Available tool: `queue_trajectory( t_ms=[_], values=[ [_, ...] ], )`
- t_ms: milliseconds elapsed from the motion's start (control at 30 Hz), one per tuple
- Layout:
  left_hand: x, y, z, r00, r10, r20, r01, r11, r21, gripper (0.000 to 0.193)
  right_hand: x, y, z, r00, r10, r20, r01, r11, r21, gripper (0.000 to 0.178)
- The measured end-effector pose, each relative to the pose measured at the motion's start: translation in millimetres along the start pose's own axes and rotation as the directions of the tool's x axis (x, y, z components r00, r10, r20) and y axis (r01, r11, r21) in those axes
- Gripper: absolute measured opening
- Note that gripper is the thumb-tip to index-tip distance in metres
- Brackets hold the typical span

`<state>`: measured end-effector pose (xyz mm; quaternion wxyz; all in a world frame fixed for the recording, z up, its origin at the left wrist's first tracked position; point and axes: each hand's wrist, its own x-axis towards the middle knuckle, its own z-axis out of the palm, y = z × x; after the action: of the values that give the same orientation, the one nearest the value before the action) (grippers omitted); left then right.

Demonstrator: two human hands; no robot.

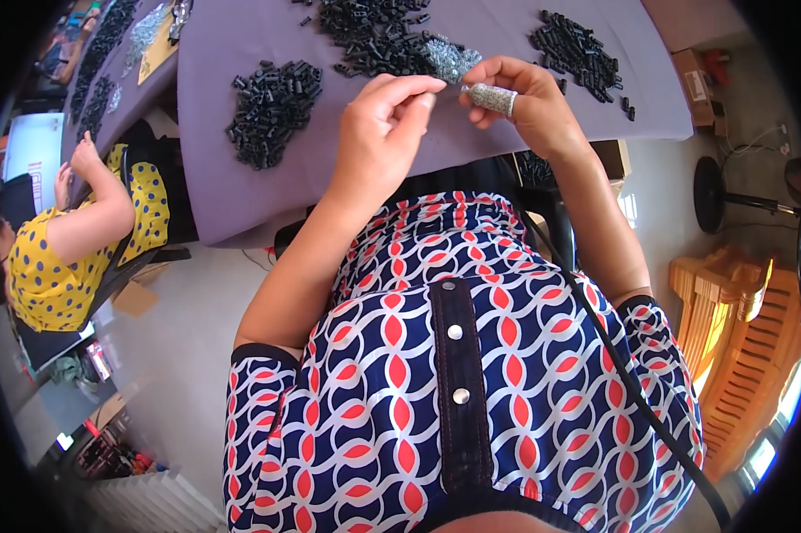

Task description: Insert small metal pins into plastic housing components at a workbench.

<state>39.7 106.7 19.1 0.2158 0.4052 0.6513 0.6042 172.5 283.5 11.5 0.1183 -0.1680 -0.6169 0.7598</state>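
Note:
My right hand is closed around a short cylinder with a speckled grey-white surface. A thin tip on the cylinder points left, toward my other hand. Thumb and forefinger of my left hand are pinched together just beside that tip; whatever is between them is too small to make out. Both hands are above the front part of the purple-grey covered table. Behind them lies a small heap of shiny, clear or silvery pieces, touching a large heap of small black tubular parts.
Another pile of black parts lies on the left, and one more on the right. At far left a person in a yellow dotted top works at another table. Wooden furniture and a fan stand to the right.

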Motion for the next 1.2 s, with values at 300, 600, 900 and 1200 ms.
queue_trajectory(
  t_ms=[300,600,900,1200],
  values=[
    [13.8,-3.6,19.0,0.996,0.092,-0.01,-0.09,0.987,0.131,0.008,-1.2,2.4,4.0,1.0,-0.017,0.013,0.017,1.0,0.009,0.018],
    [20.5,-10.9,25.4,0.993,0.12,0.006,-0.116,0.948,0.296,0.007,-3.1,16.3,14.1,0.971,-0.205,-0.12,0.19,0.974,-0.124,0.023],
    [25.0,-19.5,21.4,0.993,0.117,-0.015,-0.103,0.925,0.366,0.006,1.5,23.7,8.7,0.948,-0.225,-0.225,0.122,0.909,-0.398,0.025],
    [21.1,-18.3,-3.7,0.998,-0.064,-0.016,0.066,0.981,0.18,0.018,-1.0,29.6,-3.5,0.941,-0.218,-0.258,0.104,0.913,-0.395,0.02]
  ],
)
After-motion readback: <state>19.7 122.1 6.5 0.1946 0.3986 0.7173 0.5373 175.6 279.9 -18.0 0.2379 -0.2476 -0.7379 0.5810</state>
